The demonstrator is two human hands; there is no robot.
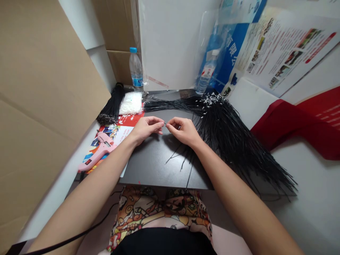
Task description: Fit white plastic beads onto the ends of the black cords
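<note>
My left hand (147,128) and my right hand (183,130) meet over the dark table (148,166), fingertips pinched together. Between them is the tip of a thin black strand (165,123); the right hand holds the strand, and the left pinches something tiny at its end that I cannot make out. A few loose black strands (183,159) trail from under my right hand toward the table's front edge. A large fanned pile of black strands (233,141) with white tips lies to the right.
A pink glue gun (97,151) lies on printed paper at the left. Behind it sit a tied bundle of black strands (113,106) and a bag of white bits (131,103). Two water bottles (136,71) stand at the back. Cardboard walls the left side; red fabric lies right.
</note>
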